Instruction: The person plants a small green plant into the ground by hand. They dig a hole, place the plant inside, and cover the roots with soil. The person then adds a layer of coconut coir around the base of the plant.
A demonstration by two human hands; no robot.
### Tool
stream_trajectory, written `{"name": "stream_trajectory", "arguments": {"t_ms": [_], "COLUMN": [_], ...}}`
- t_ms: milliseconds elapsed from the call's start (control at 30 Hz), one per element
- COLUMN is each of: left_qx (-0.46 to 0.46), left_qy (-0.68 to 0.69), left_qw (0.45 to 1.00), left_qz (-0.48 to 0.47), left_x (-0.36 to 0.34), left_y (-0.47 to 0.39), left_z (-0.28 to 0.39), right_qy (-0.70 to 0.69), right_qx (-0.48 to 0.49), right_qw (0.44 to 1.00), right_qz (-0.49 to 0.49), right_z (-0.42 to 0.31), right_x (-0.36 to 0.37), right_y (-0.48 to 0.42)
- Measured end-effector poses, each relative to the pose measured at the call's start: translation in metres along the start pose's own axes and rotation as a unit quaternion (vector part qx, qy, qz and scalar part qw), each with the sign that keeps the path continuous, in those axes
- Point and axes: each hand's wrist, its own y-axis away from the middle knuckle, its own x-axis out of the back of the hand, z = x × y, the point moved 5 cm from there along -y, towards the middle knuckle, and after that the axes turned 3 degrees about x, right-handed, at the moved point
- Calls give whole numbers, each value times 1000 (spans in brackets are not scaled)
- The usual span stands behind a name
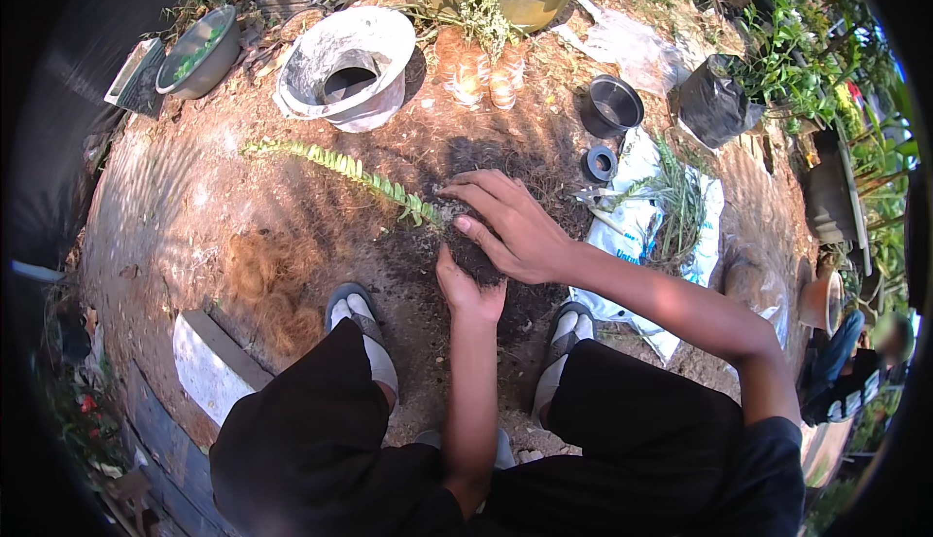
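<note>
A fern frond (350, 169) with light green leaflets juts out leftwards from a dark root ball of soil (477, 258). My left hand (470, 293) cups this ball from below, its fingers partly hidden by the soil. From the right, my right hand (510, 234) lies over the top with fingers spread along it and the thumb near the frond's base. The ball is held between my feet, above ground strewn with loose dark soil (528, 311).
Brown coconut fibre (270, 293) lies left, beside a pale block (215, 362). Cut fronds (681, 209) and scissors (601, 198) rest on a printed plastic sack (627, 245). Ahead stand a crusted white basin (393, 48) and a black pot (612, 105). A person (845, 376) is at far right.
</note>
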Motion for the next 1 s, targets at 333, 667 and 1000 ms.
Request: {"name": "stream_trajectory", "arguments": {"t_ms": [333, 667, 1000], "left_qx": [-5, 17, 14], "left_qy": [-51, -22, -72], "left_qw": [999, 998, 995], "left_qz": [-10, -54, 63], "left_x": [3, 1, 0], "left_y": [3, 4, -7], "left_z": [-12, -22, -21], "right_qy": [48, 203, -185], "right_qx": [-75, -78, -239], "right_qw": [996, 976, 952], "right_qz": [-23, -31, 43], "right_z": [3, 0, 51], "right_x": [-32, -31, -13], "right_y": [12, 23, 20]}}
